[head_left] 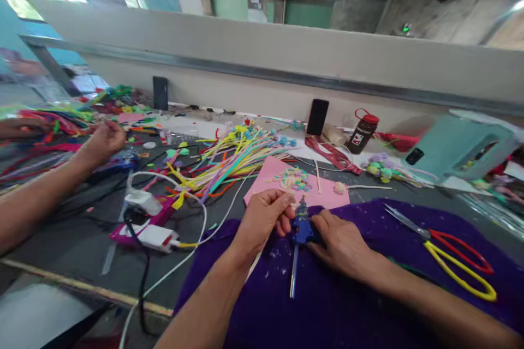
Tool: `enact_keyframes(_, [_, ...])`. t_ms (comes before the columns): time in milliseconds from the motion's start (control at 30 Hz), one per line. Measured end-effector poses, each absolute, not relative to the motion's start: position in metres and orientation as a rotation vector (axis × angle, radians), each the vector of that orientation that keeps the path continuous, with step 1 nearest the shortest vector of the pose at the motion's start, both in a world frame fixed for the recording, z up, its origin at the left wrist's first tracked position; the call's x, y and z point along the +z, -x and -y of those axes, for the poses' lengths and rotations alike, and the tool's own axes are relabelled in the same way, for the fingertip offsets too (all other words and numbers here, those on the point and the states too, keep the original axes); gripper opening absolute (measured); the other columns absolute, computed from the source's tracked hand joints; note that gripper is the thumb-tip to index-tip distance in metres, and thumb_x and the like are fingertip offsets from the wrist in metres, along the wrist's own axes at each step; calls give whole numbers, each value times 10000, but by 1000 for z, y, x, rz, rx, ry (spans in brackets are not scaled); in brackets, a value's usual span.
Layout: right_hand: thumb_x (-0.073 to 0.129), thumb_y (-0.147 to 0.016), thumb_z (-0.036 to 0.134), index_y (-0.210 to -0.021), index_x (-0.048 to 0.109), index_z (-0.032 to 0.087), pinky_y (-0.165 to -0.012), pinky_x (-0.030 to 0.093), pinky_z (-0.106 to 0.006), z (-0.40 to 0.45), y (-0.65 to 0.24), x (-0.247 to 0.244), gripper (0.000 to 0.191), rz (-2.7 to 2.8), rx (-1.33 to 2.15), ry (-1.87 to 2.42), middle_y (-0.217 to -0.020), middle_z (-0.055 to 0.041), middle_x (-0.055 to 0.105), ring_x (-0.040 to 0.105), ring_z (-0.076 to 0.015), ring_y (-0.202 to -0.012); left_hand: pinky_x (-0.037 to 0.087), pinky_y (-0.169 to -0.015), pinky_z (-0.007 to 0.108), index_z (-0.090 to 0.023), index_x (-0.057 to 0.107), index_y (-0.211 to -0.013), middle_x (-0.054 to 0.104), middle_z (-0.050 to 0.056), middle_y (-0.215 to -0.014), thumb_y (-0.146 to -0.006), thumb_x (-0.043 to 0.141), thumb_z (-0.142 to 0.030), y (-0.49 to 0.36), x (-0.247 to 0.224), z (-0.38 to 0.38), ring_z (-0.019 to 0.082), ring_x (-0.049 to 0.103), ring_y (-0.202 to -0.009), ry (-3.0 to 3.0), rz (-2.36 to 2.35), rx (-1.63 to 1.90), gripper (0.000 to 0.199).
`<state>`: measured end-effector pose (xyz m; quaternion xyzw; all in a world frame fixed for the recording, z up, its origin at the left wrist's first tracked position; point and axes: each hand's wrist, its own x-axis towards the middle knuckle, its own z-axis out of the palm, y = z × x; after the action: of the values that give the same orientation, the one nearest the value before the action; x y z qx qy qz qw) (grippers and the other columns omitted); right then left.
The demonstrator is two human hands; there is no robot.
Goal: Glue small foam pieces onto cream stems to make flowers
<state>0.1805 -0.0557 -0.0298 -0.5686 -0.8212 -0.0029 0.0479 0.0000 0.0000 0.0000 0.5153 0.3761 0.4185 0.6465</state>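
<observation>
Scissors [427, 234] lie right of a probable glue gun [303, 232].

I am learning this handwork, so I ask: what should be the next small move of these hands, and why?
Probably bring the nozzle of the blue glue gun to the pale stem's upper end: the left hand pinches the pale stem close to that nozzle, and the right hand grips the gun, with a glue stick protruding behind.

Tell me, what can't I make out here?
All in head view:
Handle of the glue gun: mostly hidden by the right hand.
Grip on pale stem: covered by left hand.
Co-worker's leftmost hand: blurred, arm cut off by left edge.
Lettering on bottle: too small.
</observation>
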Motion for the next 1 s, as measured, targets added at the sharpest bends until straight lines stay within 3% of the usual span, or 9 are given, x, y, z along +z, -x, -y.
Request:
enact_keyframes(100, [544, -780, 397, -977, 586, 161, -692, 445, -323, 51, -196, -1, 310, 2471, 68, 1631, -912, -87, 569, 561, -202, -792, 346, -292, 141, -131, 533, -679, 578, -18, -531, -758, 559, -373, -1, 1, 2, 58, 488, -335, -1234, -885, 888, 256])
enact_keyframes(200, [446, -864, 311, -984, 596, 182, -716, 437, -286, 38, -206, 38, 231, 2313, 154, 1453, -951, -67, 590, 566, -162, -822, 341, -294, 137, -136, 528, -673, 568, -26, -507, -754, 565, -373, -1, 2, 5, 52, 477, -322, -1293, -880, 763, 253])
enact_keyframes(333, [482, -855, 278, -927, 634, 188, -737, 438, -267, 10, -203, 74, 191, 2334, 521, 1114, -898, -37, 620, 568, -139, -827, 353, -311, 133, -139, 534, -670, 575, -25, -518, -751, 563, -396, -1, 1, 6, 48, 487, -330, -1359, -835, 577, 271])
enact_keyframes(567, [544, -807, 275, -834, 653, 141, -667, 434, -225, -28, -181, 66, 175, 2397, 1162, 993, -786, -8, 618, 555, -111, -755, 376, -319, 139, -145, 549, -716, 593, -27, -545, -749, 571, -361, -2, -1, 6, 55, 514, -351, -1370, -802, 477, 220])
enact_keyframes(1000, [574, -764, 250, -771, 616, 118, -540, 406, -190, -26, -179, 65, 139, 2349, 1318, 1090, -722, -3, 591, 539, -82, -615, 380, -317, 148, -144, 535, -681, 590, -23, -533, -746, 562, -339, -3, -2, 4, 63, 515, -346, -1368, -817, 451, 208])
